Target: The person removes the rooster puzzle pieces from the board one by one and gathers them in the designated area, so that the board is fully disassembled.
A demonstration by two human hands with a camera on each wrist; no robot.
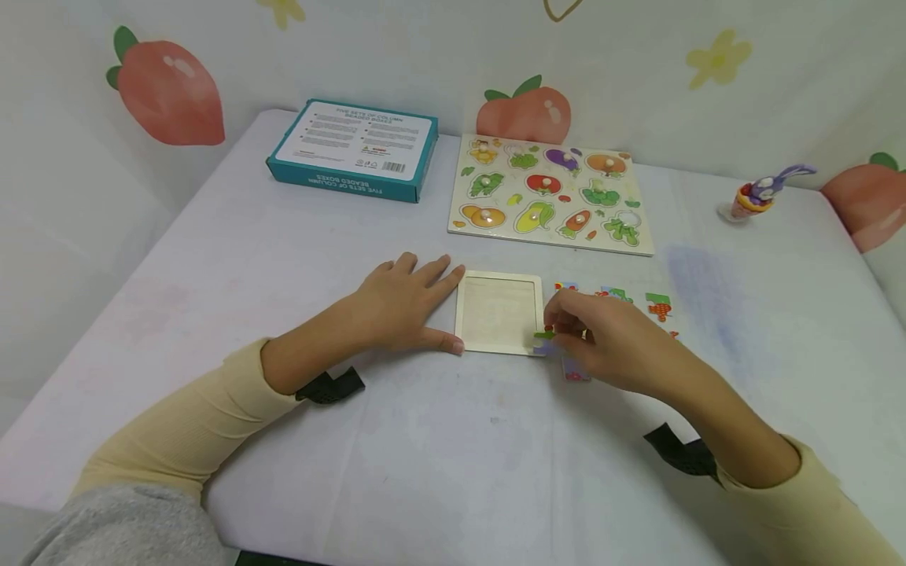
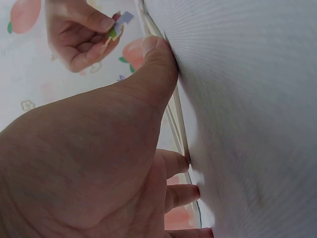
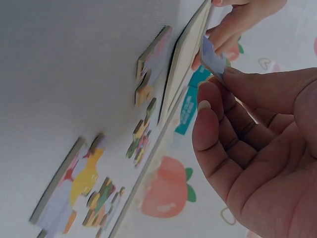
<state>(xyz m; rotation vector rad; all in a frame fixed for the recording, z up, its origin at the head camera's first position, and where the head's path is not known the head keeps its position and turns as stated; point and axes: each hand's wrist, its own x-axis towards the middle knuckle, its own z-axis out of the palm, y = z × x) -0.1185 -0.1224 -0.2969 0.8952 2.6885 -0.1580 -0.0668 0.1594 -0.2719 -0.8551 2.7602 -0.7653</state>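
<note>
A shallow square wooden puzzle frame lies bare on the table. My left hand has its fingers spread, with thumb and a fingertip touching the frame's left edge. Between thumb and fingers, my right hand pinches a lilac and green jigsaw piece over the frame's lower right corner. In the left wrist view the same piece shows above the left thumb. Several loose jigsaw pieces lie to the right of the frame, some hidden under the right hand. One rests close beside the frame.
Behind the frame lies a vegetable peg board. A teal and white box sits at the back left. Toward the back right stands a small purple figure in a cup. A fruit-patterned cloth hangs behind the table.
</note>
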